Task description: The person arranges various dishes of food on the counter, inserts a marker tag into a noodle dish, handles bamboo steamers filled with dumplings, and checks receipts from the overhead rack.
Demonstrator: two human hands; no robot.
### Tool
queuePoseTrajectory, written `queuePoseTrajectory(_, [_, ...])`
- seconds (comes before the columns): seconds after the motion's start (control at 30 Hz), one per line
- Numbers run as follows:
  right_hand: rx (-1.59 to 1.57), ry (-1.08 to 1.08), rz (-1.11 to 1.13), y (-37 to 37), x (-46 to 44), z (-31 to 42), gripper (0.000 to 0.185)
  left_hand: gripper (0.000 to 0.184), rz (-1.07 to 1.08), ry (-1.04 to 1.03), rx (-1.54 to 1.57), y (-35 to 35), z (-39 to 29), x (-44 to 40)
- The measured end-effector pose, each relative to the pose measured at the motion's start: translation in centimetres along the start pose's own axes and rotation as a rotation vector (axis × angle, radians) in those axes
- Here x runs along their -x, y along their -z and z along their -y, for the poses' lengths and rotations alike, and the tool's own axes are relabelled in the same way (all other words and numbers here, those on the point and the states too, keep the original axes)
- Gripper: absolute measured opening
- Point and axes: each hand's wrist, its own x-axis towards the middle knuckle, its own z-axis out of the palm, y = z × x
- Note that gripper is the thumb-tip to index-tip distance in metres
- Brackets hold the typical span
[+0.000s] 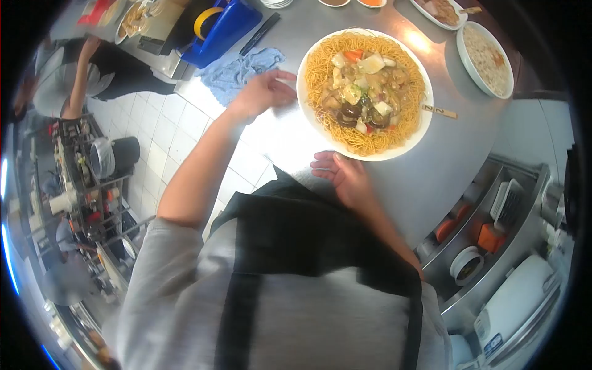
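Note:
A large white plate point(308, 126) of crispy noodles point(407, 68) lies on the steel counter, with vegetables, mushrooms and sauce point(364, 86) heaped in the middle. My left hand point(268, 92) is beside the plate's left rim, fingers apart and slightly blurred, holding nothing. Below the bottom rim, my right hand point(345, 174) has its palm turned up and fingers spread, with nothing in it. A wooden clip marked with a 2 point(444, 112) sits at the plate's right rim. A blue cloth point(237, 73) lies crumpled behind my left hand.
A blue tape dispenser point(225, 28) and a black marker point(260, 34) are at the upper left. An oval bowl of rice point(485, 60) and another dish point(441, 12) stand upper right. Another person's arm point(79, 80) shows far left. An open drawer point(487, 228) is lower right.

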Motion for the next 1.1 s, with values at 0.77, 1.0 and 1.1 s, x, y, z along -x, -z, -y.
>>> queuePoseTrajectory(0.77, [-0.084, -0.278, 0.232, 3.3, -1.5, -0.7, 0.038, 0.052, -0.187, -0.196, -0.255, -3.6, -0.2, 2.8])
queuePoseTrajectory(1.0, [-0.136, -0.272, 0.271, 4.0, -1.6, -1.4, 0.037, 0.037, -0.145, -0.217, -0.491, -1.6, 0.2, 2.2])
queuePoseTrajectory(1.1, [-0.102, -0.275, 0.270, 3.9, -1.5, -1.1, 0.038, 0.028, -0.214, -0.002, 0.096, -0.5, -0.1, 0.2])
